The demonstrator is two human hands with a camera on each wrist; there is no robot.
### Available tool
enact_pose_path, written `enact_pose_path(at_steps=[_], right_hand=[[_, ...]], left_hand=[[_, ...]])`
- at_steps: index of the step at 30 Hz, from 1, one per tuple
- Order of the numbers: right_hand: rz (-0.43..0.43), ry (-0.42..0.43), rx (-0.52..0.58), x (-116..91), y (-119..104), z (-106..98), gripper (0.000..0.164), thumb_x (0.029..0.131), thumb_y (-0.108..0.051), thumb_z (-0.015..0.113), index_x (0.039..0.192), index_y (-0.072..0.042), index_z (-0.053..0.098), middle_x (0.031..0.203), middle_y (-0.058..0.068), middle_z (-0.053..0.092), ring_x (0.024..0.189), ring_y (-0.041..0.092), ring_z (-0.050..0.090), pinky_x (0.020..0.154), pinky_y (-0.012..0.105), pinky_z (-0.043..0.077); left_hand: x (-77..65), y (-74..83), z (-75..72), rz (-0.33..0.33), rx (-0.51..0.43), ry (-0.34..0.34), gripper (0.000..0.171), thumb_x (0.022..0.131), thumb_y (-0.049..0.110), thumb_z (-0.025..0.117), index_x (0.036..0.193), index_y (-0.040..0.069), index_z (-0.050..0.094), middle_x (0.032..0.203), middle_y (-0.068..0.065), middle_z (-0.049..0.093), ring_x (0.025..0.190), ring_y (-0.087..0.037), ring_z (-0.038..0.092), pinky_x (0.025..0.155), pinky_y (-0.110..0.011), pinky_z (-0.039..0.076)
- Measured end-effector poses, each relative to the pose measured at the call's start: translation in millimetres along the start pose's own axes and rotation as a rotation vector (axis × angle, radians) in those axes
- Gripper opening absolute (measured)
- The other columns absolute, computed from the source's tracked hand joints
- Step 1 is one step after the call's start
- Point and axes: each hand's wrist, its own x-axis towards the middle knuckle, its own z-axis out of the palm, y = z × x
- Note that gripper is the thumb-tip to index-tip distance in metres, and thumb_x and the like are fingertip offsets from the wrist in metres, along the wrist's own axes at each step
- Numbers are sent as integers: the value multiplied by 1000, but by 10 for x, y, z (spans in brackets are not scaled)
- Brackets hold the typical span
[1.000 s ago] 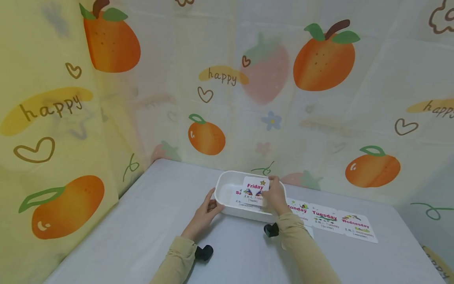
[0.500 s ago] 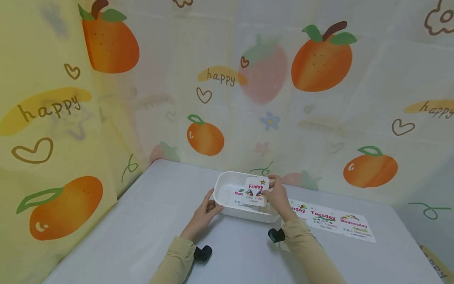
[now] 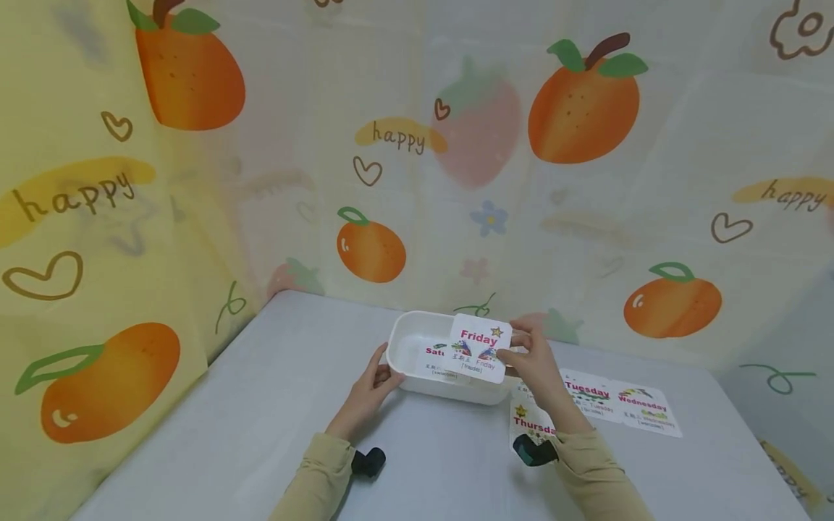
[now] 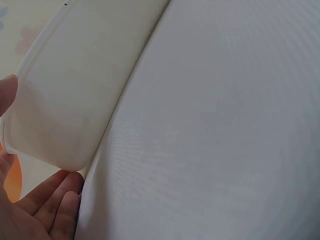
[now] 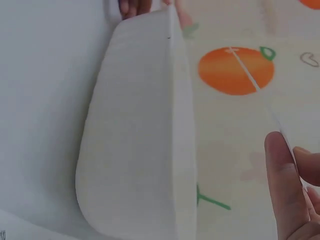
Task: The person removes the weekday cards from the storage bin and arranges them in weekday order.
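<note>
My left hand (image 3: 365, 394) grips the left end of a white plastic tray (image 3: 449, 391); in the left wrist view the thumb (image 4: 7, 95) is at the rim and the other fingers are at the tray's end, near the table. Above the tray's right side, my right hand (image 3: 536, 364) pinches the edge of a "Friday" word card (image 3: 478, 349) between thumb and fingers. Edge-on, this card (image 5: 257, 90) shows as a thin white line in the right wrist view. Inside the tray lies a "Saturday" card (image 3: 431, 360), partly covered by the Friday card.
Right of the tray, a "Tuesday" card (image 3: 589, 398) and a "Wednesday" card (image 3: 645, 412) lie in a row on the white table (image 3: 215, 427). A "Thursday" card (image 3: 529, 420) lies nearer, partly behind the right wrist's black camera (image 3: 536, 450). A fruit-print curtain (image 3: 293, 166) stands behind.
My right hand has raised the Friday card and drawn it slightly right, so it appears larger. The Thursday card has come into view beneath the wrist. My left hand stays at the tray.
</note>
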Motion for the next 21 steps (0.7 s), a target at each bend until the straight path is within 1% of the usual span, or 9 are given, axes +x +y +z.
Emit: enact_pose_path(at_steps=[4, 9, 13, 16, 21], right_hand=[[6, -5, 7, -161, -1, -174, 59, 88, -1, 60, 137, -7, 29, 108, 21, 49, 82, 23, 63, 68, 32, 54], [32, 22, -5, -355, 104, -456, 59, 90, -4, 59, 139, -5, 27, 107, 23, 50, 81, 20, 63, 69, 31, 53], [58, 30, -68, -477, 219, -701, 59, 91, -9, 59, 140, -4, 27, 110, 24, 50, 84, 22, 62, 72, 32, 53], [82, 27, -116, -543, 316, -885, 59, 91, -11, 59, 140, -4, 26, 109, 24, 50, 85, 23, 61, 72, 32, 53], [159, 29, -155, -648, 456, -1116, 59, 91, -10, 60, 139, -3, 27, 105, 20, 53, 82, 22, 60, 70, 32, 53]], left_hand=[[8, -9, -3, 13, 11, 1, 74, 88, 39, 63, 148, 22, 23, 118, -13, 54, 105, -25, 54, 87, -42, 46], [18, -19, 4, 19, 11, 1, 73, 88, 38, 62, 148, 21, 24, 118, -13, 54, 105, -25, 54, 88, -41, 45], [16, -13, 0, 13, 11, 2, 73, 88, 38, 62, 148, 22, 23, 118, -13, 53, 106, -25, 53, 88, -41, 45], [15, -6, -2, 2, 12, 5, 73, 88, 37, 62, 148, 22, 23, 118, -13, 53, 107, -26, 53, 88, -41, 45], [10, -2, -8, 6, 14, 4, 74, 88, 38, 62, 148, 21, 23, 118, -13, 53, 105, -25, 53, 87, -41, 45]])
